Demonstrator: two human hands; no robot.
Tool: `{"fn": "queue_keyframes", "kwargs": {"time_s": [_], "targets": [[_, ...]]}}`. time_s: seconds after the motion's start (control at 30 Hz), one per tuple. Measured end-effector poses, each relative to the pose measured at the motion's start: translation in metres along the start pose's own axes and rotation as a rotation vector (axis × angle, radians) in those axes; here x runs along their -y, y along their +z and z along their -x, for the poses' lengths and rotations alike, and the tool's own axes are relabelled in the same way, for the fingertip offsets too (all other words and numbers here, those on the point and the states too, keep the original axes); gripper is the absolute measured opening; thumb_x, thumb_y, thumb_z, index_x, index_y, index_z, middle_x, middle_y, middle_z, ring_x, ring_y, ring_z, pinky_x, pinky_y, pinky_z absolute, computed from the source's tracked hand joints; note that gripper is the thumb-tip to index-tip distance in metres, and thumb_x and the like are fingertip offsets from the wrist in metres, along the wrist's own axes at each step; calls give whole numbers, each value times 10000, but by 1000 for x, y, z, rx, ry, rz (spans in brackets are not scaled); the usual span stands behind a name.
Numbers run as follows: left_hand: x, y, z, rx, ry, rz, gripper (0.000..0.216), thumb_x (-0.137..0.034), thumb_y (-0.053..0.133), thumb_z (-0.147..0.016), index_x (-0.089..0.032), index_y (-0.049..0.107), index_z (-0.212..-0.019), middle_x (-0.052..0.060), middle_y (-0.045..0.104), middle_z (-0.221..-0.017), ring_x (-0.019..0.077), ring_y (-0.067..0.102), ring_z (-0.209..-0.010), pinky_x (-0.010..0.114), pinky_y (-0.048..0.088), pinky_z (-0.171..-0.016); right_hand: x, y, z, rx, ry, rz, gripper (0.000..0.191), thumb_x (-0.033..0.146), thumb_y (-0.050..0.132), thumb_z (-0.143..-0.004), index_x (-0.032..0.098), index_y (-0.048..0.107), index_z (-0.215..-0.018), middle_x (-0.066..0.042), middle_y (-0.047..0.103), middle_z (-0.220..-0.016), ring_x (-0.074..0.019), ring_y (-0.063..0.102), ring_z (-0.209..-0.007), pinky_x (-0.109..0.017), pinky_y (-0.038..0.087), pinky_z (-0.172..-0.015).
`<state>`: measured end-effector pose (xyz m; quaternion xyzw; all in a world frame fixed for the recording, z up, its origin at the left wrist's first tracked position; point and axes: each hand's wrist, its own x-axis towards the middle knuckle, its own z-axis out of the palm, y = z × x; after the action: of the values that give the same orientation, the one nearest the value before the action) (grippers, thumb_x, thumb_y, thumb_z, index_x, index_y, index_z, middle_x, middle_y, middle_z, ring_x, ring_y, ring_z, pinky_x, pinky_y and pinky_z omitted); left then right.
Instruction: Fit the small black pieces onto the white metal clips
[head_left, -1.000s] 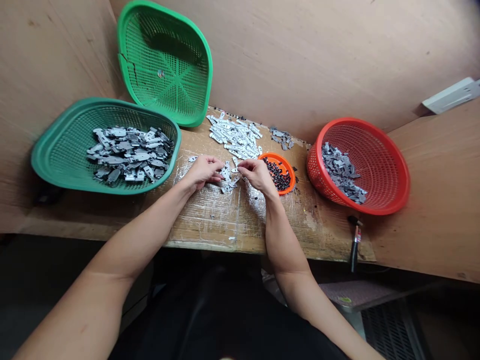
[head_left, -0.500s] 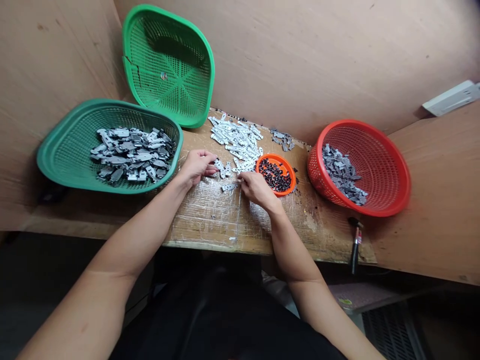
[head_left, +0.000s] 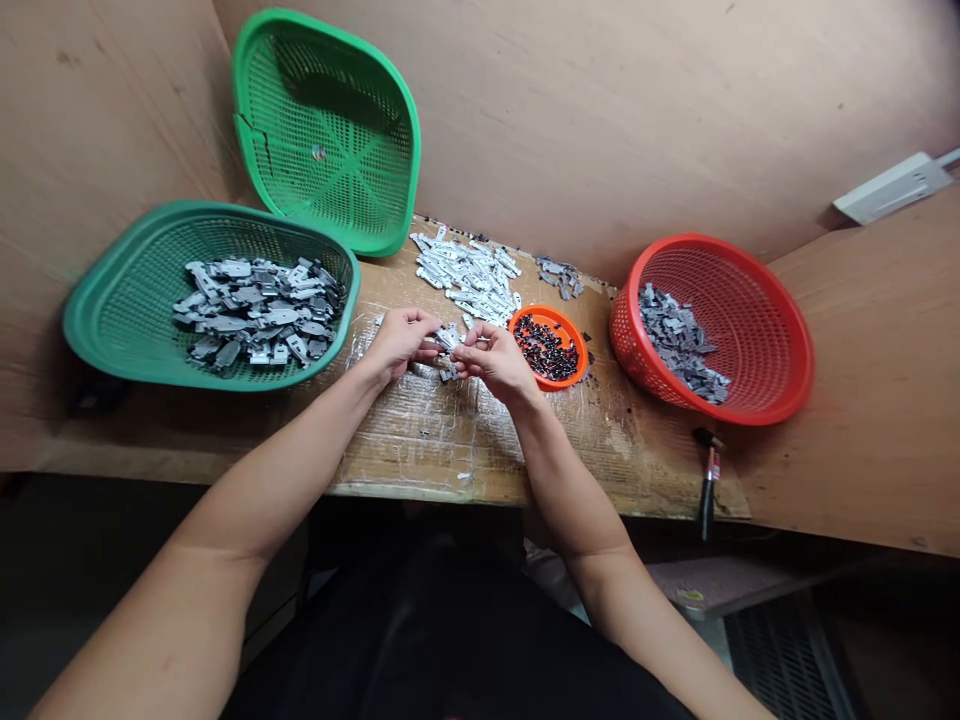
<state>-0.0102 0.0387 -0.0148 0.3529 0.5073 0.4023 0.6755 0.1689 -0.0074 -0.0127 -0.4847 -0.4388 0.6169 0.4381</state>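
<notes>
My left hand (head_left: 405,342) pinches a small light grey plastic part (head_left: 448,337) between thumb and fingers, above the cardboard. Close against its right side is my right hand (head_left: 496,362), thumb and fingertips closed together; whatever they grip is too small to make out. Another grey part (head_left: 448,375) lies on the cardboard just below the hands, partly covered by them. Behind them spreads a pile of light grey plastic parts (head_left: 469,275). An orange dish (head_left: 580,365) of tiny dark pieces (head_left: 547,348) stands right beside my right hand.
A dark green basket (head_left: 112,320) of assembled-looking grey parts sits left; a bright green basket (head_left: 409,170) leans behind it. At right are a red basket (head_left: 780,390) with darker grey pieces and a brush (head_left: 707,500) at the table edge. Wooden panels enclose the cardboard-covered table (head_left: 405,460).
My right hand has come left and up from the table beside the dish to meet the part in my left hand. My left hand has shifted slightly right relative to the table.
</notes>
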Motion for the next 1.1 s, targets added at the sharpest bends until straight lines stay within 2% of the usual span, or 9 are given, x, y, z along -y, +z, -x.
{"fn": "queue_keyframes", "kwargs": {"time_s": [0.63, 0.87, 1.1], "targets": [[-4, 0, 5, 21, 1, -8, 254, -60, 689, -1001, -166, 622, -781, -7, 699, -747, 102, 709, -527, 214, 539, -507, -4, 7, 0, -29, -13, -106, 511, 331, 1009, -641, 230, 559, -861, -14, 783, -710, -135, 722, -585, -245, 616, -563], [-4, 1, 5, 20, 18, -20, 253, -33, 691, -997, -162, 630, -788, -12, 692, -715, 110, 726, -536, 196, 533, -493, -14, 2, -2, -100, 60, -98, 593, 340, 1049, -600, 232, 569, -931, -8, 782, -686, -140, 710, -557, -221, 594, -504], [-6, 2, 8, 32, 28, -20, 266, -24, 689, -992, -169, 619, -780, -31, 663, -661, 103, 712, -511, 179, 510, -474, -20, 3, -4, -113, 150, -131, 463, 273, 1037, -649, 187, 651, -889, -41, 784, -696, -132, 698, -535, -216, 600, -492]]}}
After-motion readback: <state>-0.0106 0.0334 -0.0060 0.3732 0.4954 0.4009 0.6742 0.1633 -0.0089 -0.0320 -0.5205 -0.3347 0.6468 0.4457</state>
